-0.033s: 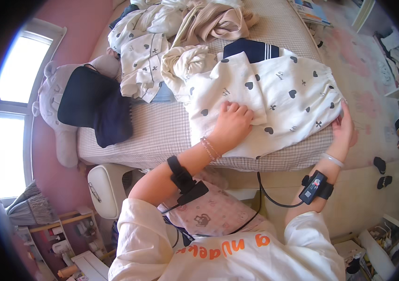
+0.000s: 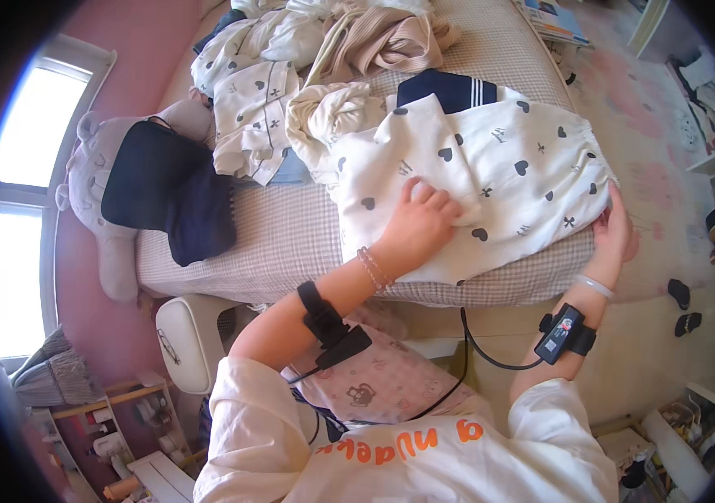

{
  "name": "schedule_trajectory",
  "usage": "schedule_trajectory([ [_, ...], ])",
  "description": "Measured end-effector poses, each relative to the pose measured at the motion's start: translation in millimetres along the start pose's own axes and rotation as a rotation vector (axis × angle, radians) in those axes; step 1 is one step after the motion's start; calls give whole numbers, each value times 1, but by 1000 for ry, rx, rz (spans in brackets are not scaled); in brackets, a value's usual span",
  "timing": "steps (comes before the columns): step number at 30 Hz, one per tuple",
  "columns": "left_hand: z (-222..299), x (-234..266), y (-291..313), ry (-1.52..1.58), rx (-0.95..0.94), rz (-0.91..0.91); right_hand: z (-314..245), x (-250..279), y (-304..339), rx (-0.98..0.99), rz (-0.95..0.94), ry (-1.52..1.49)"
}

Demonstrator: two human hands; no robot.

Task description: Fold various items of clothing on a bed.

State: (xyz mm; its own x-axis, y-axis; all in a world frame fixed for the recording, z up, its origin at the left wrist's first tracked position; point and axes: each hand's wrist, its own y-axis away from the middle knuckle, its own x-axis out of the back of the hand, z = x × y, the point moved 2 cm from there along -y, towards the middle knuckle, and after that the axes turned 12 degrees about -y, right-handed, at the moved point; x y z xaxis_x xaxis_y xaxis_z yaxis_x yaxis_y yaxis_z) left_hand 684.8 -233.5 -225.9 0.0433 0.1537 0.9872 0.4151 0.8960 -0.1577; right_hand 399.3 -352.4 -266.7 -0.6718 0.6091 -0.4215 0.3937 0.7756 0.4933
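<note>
White pajama trousers [image 2: 533,180], printed with dark hearts and bows, lie folded over near the front edge of the bed. Their gathered elastic end points to the right. My left hand [image 2: 420,220] rests on the folded layer, fingers curled in and pinching the cloth. At the right end, my right hand [image 2: 617,226] grips the trousers' edge, thumb on top and the other fingers partly hidden under the fabric. A navy garment with white stripes [image 2: 445,90] shows from behind the trousers. Just left of it is a bunched cream garment [image 2: 336,113].
The checked bed cover [image 2: 282,243] carries a matching pajama top [image 2: 257,109] and a beige knit [image 2: 391,42] in a heap. Dark clothing [image 2: 165,189] lies over a grey plush toy [image 2: 89,159] at left. A black cable [image 2: 492,360] hangs from my right forearm's device.
My left hand has shifted slightly right, moving the folded cloth under it a little. My right hand stays at the trousers' edge.
</note>
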Motion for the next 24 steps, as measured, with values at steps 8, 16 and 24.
schedule_trajectory([
  [8,5,-2,0,287,-176,120,2,6,-17,142,-262,-55],
  [16,-140,27,-20,292,397,-175,14,-6,9,-49,-333,-408],
  [24,-166,22,-13,268,521,-190,-5,-10,27,138,-378,-421],
])
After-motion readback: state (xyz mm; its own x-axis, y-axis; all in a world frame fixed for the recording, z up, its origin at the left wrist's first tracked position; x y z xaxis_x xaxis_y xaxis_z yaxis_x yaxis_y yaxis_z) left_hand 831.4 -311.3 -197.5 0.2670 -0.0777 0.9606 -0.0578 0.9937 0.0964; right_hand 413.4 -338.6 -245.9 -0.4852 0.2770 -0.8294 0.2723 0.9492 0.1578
